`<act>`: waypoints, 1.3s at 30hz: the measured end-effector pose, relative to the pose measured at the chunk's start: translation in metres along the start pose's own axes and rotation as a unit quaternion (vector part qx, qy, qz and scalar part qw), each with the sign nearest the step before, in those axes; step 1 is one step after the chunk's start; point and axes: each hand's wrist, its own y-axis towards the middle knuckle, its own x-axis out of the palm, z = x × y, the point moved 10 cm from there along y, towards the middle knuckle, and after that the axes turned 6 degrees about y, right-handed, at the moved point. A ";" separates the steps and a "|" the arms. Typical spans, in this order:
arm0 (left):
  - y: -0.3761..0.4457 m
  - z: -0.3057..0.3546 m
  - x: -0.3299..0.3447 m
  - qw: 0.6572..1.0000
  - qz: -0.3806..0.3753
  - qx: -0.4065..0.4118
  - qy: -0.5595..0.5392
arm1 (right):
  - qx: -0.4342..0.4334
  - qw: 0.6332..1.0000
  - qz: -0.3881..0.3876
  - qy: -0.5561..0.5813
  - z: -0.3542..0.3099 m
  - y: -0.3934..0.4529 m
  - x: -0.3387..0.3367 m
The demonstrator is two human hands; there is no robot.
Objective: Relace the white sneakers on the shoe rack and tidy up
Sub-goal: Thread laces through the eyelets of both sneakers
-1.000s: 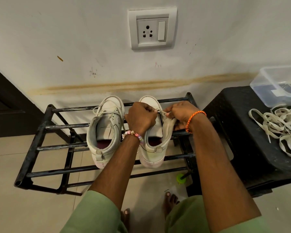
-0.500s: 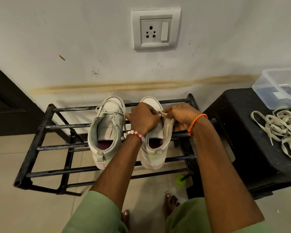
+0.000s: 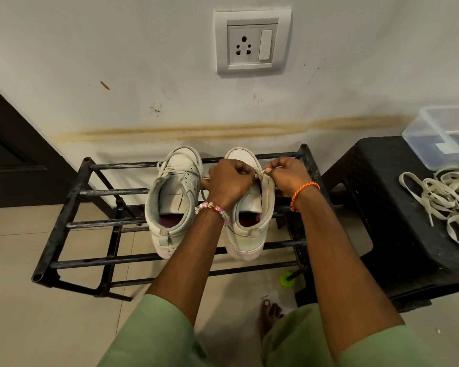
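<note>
Head cam: 2 white sneakers sit side by side on top tier of the black shoe rack (image 3: 64, 226), toes twd the wall. Left sneaker (image 3: 174, 200) has a lace in its front eyelets; right sneaker (image 3: 249, 223) is being worked on. 1 lace end (image 3: 263, 171) runs between both hands over the right shoe's eyelets. Left hand (image 3: 229, 181), beaded bracelet at wrist, is fisted over the tongue area, fingers curled and pinching the lace. Right hand (image 3: 286, 176), orange thread band at wrist, pinches the lace tip btwn thumb and forefinger. Vs 0.5 s ago: hands sit a bit further apart, lace end drawn out and visible between them; shoes unmoved. Both forearms reach fwd, wrists level. 1 black stool (image 3: 368, 207) beside rack holds a pile of loose laces (image 3: 445, 197) and 1 clear plastic box (image 3: 440, 133).
</note>
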 end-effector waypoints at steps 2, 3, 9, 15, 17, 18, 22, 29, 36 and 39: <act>-0.009 0.001 -0.007 1.000 0.010 -0.009 0.002 | -0.036 0.998 0.027 -0.048 -0.008 -0.001 -0.005; -0.013 -0.002 -0.013 0.999 0.027 -0.016 0.007 | -0.055 0.996 0.035 -0.067 -0.013 -0.003 -0.006; -0.041 -0.014 -0.031 0.985 0.133 -0.105 -0.043 | -0.156 0.984 0.088 -0.007 -0.049 -0.022 -0.014; -0.045 -0.011 -0.032 0.983 0.146 -0.099 -0.046 | -0.201 0.933 0.004 0.299 -0.103 -0.061 -0.020; -0.046 -0.011 -0.029 0.987 0.122 -0.078 -0.075 | -0.205 0.901 -0.035 0.381 -0.115 -0.066 -0.024; -0.046 -0.011 -0.027 0.989 0.103 -0.063 -0.085 | -0.197 0.894 -0.047 0.399 -0.116 -0.066 -0.025; -0.051 -0.011 -0.018 0.993 0.064 -0.018 -0.094 | -0.176 0.970 0.047 0.164 -0.086 -0.045 -0.029; -0.057 -0.024 -0.017 0.971 0.121 -0.038 -0.203 | -0.084 0.976 -0.002 -0.201 -0.026 -0.021 -0.008; -0.043 -0.021 -0.015 0.972 0.103 -0.023 -0.211 | -0.101 0.963 -0.015 -0.249 -0.033 -0.019 -0.003; -0.039 -0.016 -0.016 0.982 0.085 0.002 -0.167 | -0.102 0.956 -0.018 -0.274 -0.033 -0.017 -0.001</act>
